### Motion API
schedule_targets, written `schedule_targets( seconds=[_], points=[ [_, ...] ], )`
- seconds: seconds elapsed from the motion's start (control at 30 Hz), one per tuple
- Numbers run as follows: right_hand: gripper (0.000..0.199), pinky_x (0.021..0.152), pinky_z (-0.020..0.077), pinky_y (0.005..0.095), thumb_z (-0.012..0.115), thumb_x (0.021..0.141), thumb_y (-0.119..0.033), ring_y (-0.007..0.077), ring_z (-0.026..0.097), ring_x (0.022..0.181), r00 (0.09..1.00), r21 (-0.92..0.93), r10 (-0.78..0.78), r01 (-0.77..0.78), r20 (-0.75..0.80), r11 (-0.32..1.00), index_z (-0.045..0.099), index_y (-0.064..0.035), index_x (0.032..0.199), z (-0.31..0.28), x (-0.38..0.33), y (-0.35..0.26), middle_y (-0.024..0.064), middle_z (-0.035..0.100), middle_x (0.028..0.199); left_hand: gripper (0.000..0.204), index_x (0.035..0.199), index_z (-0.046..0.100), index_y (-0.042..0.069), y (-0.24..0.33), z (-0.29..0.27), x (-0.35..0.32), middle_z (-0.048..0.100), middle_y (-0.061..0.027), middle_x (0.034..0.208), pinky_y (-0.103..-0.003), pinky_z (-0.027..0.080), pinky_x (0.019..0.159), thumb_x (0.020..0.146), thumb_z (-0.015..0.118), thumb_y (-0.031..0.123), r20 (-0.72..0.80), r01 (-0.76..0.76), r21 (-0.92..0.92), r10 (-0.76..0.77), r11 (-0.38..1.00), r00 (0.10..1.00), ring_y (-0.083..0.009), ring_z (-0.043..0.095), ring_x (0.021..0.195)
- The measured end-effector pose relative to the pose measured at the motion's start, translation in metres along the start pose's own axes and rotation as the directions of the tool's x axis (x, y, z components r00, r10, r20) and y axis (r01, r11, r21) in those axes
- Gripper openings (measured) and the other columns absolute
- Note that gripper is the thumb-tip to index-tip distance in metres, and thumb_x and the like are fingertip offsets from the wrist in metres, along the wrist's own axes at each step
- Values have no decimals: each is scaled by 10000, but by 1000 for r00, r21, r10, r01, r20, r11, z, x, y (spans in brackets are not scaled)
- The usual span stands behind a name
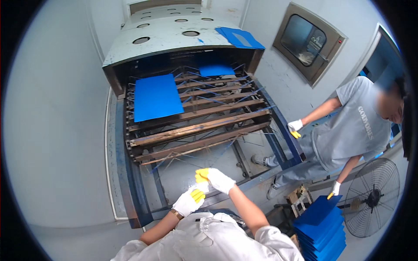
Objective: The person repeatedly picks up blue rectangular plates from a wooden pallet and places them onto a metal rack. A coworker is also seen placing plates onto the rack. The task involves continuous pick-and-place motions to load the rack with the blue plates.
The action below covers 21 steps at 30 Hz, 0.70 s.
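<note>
My left hand point(188, 202) and my right hand point(216, 180) are close together in front of my body, both in white gloves with yellow fingers. The fingers of each are bent and pressed together. A pale, blurred patch lies between them, and I cannot make out what it is. Beyond my hands is the near end of a slatted chain conveyor point(200, 126) with thin wire supports. One blue sheet point(157, 98) lies on its left side. Deeper in, another blue sheet point(216, 70) is partly inside the tunnel opening.
Several blue sheets point(233, 37) rest on the tunnel's white top point(165, 38), which has round holes. At right, a co-worker point(344, 122) in gloves touches a stack of blue sheets point(321, 228) with one hand. A fan point(373, 198) stands beside it. The conveyor's metal frame point(124, 174) surrounds the slats.
</note>
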State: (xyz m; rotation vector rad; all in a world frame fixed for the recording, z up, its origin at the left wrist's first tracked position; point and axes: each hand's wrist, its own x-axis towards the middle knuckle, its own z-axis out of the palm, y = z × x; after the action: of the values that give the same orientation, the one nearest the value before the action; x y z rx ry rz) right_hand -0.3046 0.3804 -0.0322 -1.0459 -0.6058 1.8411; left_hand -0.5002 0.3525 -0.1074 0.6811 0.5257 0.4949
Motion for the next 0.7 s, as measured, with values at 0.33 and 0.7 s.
schedule_targets(
  seconds=[0.33,0.7],
  points=[
    [353,790,466,379,493,848,-298,249,542,910,991,485,-134,106,22,868,468,-31,1078,94,212,-87,138,524,1031,301,1082,424,46,66,-33,-5,467,-122,1123,-390,367,886,889,351,265,-180,24,-641,-181,767,967,-263,449,1036],
    [286,795,421,301,527,840,-176,170,504,879,900,-473,-433,405,54,783,481,15,1048,128,109,-176,77,535,1004,312,1062,456,44,118,-33,-2,493,-148,1090,-432,388,859,873,422,290,-284,-68,-487,-85,871,955,-299,479,1000]
  ],
)
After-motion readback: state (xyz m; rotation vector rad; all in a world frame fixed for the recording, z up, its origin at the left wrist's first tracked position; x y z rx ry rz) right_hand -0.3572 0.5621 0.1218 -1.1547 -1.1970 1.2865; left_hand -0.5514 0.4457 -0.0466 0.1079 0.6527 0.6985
